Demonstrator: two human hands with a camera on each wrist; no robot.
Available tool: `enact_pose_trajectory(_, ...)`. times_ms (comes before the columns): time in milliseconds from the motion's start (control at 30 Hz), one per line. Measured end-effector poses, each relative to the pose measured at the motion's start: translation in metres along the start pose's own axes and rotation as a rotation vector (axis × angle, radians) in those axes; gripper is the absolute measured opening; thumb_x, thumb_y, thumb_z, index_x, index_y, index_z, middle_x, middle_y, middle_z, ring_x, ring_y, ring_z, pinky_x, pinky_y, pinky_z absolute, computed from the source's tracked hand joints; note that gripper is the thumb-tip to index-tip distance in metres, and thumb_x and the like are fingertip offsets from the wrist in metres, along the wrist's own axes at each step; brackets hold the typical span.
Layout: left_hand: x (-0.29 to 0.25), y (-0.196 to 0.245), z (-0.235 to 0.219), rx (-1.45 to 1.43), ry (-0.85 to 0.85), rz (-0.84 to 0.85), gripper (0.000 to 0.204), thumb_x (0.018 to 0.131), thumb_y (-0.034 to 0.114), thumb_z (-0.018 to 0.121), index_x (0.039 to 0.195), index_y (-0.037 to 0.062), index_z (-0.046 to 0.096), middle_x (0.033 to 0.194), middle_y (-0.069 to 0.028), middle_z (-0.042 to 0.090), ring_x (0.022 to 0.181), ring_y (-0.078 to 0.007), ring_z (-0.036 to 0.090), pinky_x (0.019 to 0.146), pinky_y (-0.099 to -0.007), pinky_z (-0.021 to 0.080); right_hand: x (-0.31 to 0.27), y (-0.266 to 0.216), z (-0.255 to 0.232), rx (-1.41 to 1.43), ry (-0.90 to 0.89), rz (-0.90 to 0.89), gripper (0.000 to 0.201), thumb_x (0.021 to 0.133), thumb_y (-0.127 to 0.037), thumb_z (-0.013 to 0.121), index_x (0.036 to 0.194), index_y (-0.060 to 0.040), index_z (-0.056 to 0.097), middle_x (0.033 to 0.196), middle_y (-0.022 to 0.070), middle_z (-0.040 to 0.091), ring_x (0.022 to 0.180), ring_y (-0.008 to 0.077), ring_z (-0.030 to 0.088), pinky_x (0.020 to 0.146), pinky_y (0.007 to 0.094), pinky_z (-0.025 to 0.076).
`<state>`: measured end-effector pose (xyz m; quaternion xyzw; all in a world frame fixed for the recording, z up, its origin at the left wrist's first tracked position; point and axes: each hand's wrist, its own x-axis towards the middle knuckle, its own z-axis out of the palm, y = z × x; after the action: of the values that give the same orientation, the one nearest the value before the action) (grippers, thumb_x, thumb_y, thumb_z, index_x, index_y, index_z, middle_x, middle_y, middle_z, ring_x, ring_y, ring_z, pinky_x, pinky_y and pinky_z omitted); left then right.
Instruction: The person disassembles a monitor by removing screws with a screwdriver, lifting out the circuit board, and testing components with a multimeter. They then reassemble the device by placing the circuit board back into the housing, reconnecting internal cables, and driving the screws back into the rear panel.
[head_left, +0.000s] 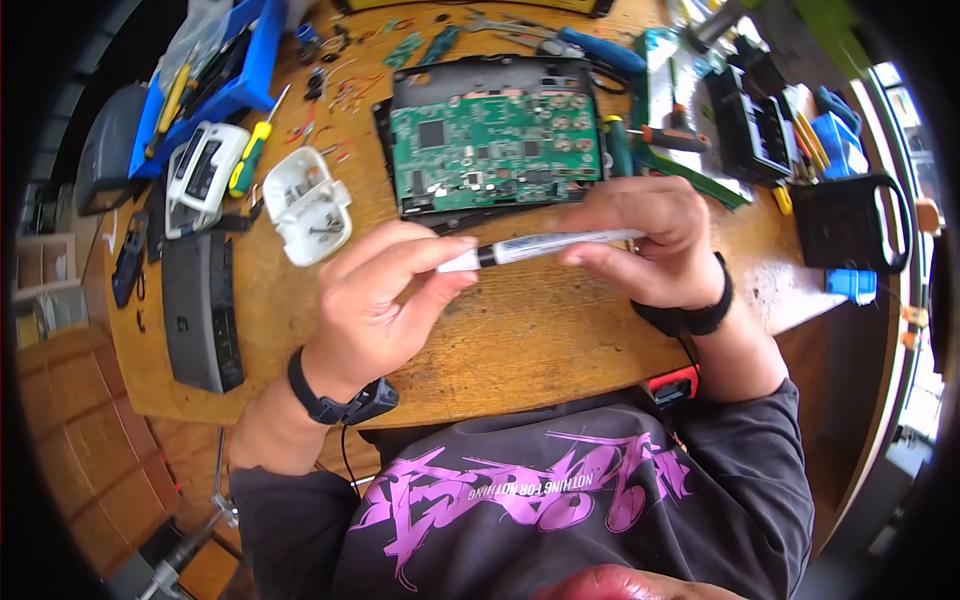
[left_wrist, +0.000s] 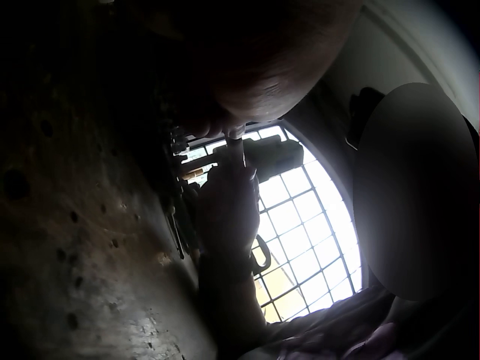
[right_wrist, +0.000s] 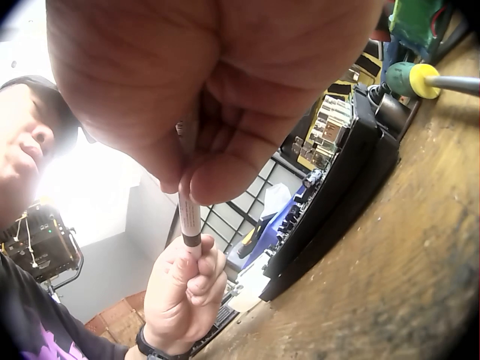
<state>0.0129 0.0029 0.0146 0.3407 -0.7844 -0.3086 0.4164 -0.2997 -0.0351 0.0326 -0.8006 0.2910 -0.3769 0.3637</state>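
A white pen-like marker with a black band (head_left: 540,244) lies nearly level between the hands, above the table's near part. The left hand (head_left: 365,295) pinches its white end between thumb and fingers. The right hand (head_left: 655,240) grips the barrel near the other end, thumb below and fingers above. In the right wrist view, the right hand (right_wrist: 225,82) covers part of the marker (right_wrist: 190,217), while the left hand (right_wrist: 184,292) holds the end beyond the dark band. The left wrist view is very dark; the right hand (left_wrist: 229,210) shows as a silhouette.
Behind the hands sits a green circuit board (head_left: 500,150) on a black housing. To the left are a white container with small parts (head_left: 308,212), a screwdriver (head_left: 250,155), a dark grey casing (head_left: 200,310) and a blue bin (head_left: 255,60). Tools and a black case (head_left: 850,225) are at right.
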Motion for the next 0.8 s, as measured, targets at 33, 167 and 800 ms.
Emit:
enact_pose_trajectory(33,0.0,0.001,0.001,0.013,0.01,-0.01,0.021,0.1,-0.002,0.084,0.12,-0.0068,0.081,0.1,-0.0136,0.078,0.082,-0.0178,0.076,0.072,-0.0294,0.06,-0.001,0.0,0.0,-0.012,0.002,-0.017,0.019,0.093,-0.007,0.093,0.109,0.0009,0.087,0.095,0.0159,0.085,0.084,0.0276,0.083,0.077,0.0359,0.065)
enact_pose_trajectory(167,-0.001,0.001,0.001,0.006,0.008,-0.061,0.02,0.103,-0.005,0.08,0.122,-0.0091,0.08,0.107,-0.0139,0.075,0.083,-0.0155,0.075,0.072,-0.0285,0.06,-0.001,0.002,0.001,0.017,0.02,-0.023,0.018,0.095,-0.012,0.092,0.109,-0.0013,0.087,0.101,0.0165,0.085,0.091,0.0307,0.083,0.081,0.0393,0.065)
enact_pose_trajectory(800,-0.012,-0.014,0.002,0.026,-0.008,-0.011,0.02,0.11,0.011,0.078,0.121,-0.0052,0.074,0.107,-0.0089,0.067,0.086,-0.0143,0.067,0.08,-0.0275,0.056,-0.031,-0.049,-0.038,-0.159,0.06,-0.041,0.026,0.1,-0.022,0.091,0.117,-0.0037,0.084,0.094,0.0097,0.081,0.08,0.0222,0.079,0.074,0.0354,0.063)
